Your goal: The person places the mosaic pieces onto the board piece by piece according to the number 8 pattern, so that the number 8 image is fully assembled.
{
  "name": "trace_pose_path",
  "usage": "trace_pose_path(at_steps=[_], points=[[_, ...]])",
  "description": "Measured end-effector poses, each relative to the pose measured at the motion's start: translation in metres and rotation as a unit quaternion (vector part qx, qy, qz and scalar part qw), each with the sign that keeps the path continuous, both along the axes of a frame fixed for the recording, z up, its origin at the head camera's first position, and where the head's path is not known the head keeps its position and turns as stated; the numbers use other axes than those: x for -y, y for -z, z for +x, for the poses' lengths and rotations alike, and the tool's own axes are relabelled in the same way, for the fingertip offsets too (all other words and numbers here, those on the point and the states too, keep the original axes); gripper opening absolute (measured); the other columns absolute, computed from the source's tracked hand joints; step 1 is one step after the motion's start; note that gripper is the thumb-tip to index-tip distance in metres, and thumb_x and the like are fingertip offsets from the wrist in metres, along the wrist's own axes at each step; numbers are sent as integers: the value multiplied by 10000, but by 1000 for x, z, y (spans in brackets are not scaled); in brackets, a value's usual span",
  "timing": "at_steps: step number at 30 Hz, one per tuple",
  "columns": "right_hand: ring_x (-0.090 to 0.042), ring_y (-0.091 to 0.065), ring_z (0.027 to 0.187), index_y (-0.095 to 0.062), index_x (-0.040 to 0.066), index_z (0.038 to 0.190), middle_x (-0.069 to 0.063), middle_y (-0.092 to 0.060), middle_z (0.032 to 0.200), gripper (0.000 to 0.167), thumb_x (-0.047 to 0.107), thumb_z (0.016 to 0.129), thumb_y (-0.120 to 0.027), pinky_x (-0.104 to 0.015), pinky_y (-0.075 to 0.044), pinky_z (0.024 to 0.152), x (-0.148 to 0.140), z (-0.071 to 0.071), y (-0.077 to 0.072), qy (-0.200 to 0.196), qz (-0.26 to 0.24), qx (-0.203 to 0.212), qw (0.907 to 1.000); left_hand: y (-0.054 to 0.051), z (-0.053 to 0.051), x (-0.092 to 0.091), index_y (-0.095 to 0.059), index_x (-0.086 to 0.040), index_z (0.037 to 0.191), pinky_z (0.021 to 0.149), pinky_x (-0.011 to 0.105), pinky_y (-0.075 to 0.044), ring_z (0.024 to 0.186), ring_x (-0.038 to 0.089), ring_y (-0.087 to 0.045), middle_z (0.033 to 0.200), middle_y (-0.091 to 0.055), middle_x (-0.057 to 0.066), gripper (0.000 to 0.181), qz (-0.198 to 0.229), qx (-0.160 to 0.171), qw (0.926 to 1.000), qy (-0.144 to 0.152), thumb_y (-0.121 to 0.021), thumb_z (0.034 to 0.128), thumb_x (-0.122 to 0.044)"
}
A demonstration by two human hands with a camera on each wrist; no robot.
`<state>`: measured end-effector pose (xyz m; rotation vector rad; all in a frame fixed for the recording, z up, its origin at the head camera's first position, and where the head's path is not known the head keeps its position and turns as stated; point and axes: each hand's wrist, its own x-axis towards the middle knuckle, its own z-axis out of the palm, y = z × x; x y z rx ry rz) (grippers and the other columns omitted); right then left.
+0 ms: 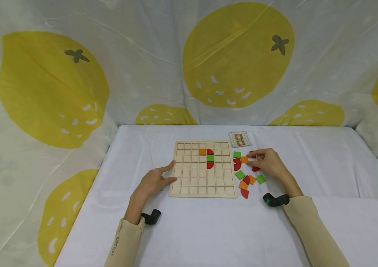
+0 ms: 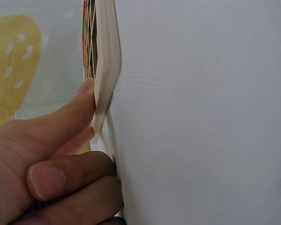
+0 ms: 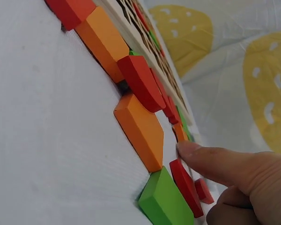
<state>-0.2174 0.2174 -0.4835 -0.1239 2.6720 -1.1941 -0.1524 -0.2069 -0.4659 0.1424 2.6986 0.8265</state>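
A wooden grid board (image 1: 189, 188) lies on the white cloth, with an orange square (image 1: 202, 151), a green square (image 1: 210, 158) and two red quarter-circle tiles set in its cells. My left hand (image 1: 151, 181) touches the board's left edge with index finger and thumb extended, while its other fingers curl beneath in the left wrist view. To the right of the board, my right hand (image 1: 267, 162) pinches an orange square tile (image 1: 244, 159) by its right side between thumb and index finger. In the right wrist view, one fingertip meets that orange tile (image 3: 180, 133); the opposite finger is hidden.
Loose red, green and orange tiles lie around the right hand, including a green square (image 1: 261, 179) and a red quarter circle (image 1: 244, 193). A small pattern card (image 1: 240, 139) sits beyond them by the board's upper right corner. A lemon-print cloth (image 1: 142, 74) hangs behind.
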Motion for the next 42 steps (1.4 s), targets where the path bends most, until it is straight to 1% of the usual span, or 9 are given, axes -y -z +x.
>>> trace_pose_path(at_steps=[5, 9, 13, 17, 21, 26, 34, 39, 42], points=[[-184, -442, 620, -763, 22, 1187, 3, -393, 627, 332, 210, 917, -806, -274, -305, 580, -1, 2, -1, 53, 9, -144, 9999, 0, -1, -1, -376, -234, 1608, 638, 297, -406, 642, 133, -476, 730, -684, 54, 717, 7, 30, 10000, 50, -694, 987, -401], [-168, -417, 543, -771, 40, 1166, 14, -355, 606, 325, 232, 907, -816, -252, -281, 521, 9, 4, -6, 71, -155, -211, 9996, 1, -1, 0, -369, -235, 1611, 637, 295, -402, 636, 132, -463, 709, -665, 50, 717, -18, 57, 10000, 59, -688, 991, -400], [-141, -331, 487, -781, 51, 1142, 30, -304, 586, 361, 273, 868, -856, -245, -239, 482, 33, 7, -11, -128, -389, -289, 9987, 1, 0, 1, -373, -236, 1610, 644, 297, -404, 653, 139, -476, 754, -686, 56, 710, -65, 59, 10000, -9, -686, 993, -397], [-140, -298, 502, -805, 84, 1097, 33, -308, 582, 332, 289, 847, -875, -241, -225, 485, 62, 10, -12, -387, -479, -382, 9974, 1, 1, 1, -371, -230, 1610, 628, 298, -397, 635, 138, -458, 698, -637, 56, 709, -17, 81, 10000, -23, -684, 996, -392], [-145, -307, 513, -819, 90, 1064, 25, -325, 569, 308, 270, 826, -892, -244, -224, 492, 87, 11, -10, -631, -590, -496, 9950, 1, 1, 0, -369, -227, 1611, 623, 294, -392, 624, 132, -445, 664, -604, 44, 713, -3, 63, 10000, 9, -685, 994, -393], [-137, -356, 503, -824, 88, 1034, 29, -351, 550, 289, 260, 814, -900, -241, -261, 497, 107, 12, -9, -656, -616, -466, 9949, 1, 1, 0, -379, -212, 1607, 629, 291, -400, 633, 136, -467, 716, -674, 55, 714, -64, -11, 10000, 54, -691, 990, -389], [-138, -361, 500, -823, 99, 1023, 31, -360, 544, 278, 252, 805, -902, -245, -251, 496, 125, 15, -5, -671, -556, -402, 9954, 0, 1, 0, -371, -220, 1610, 637, 297, -405, 638, 138, -470, 745, -694, 72, 718, -54, 17, 10000, 56, -691, 990, -390], [-135, -333, 520, -817, 95, 1056, 29, -347, 567, 316, 260, 802, -909, -250, -227, 502, 131, 15, -4, -687, -467, -552, 9950, 1, 0, 0, -375, -211, 1609, 658, 301, -423, 668, 149, -515, 877, -758, 127, 716, -94, -39, 9999, 89, -686, 991, -398], [-136, -316, 521, -818, 109, 1072, 29, -335, 570, 315, 260, 809, -905, -251, -214, 504, 132, 14, -2, -692, -510, -511, 9950, 1, 0, 0, -375, -208, 1609, 648, 302, -416, 658, 148, -498, 825, -739, 109, 713, -85, -27, 9999, 105, -683, 994, -398]])
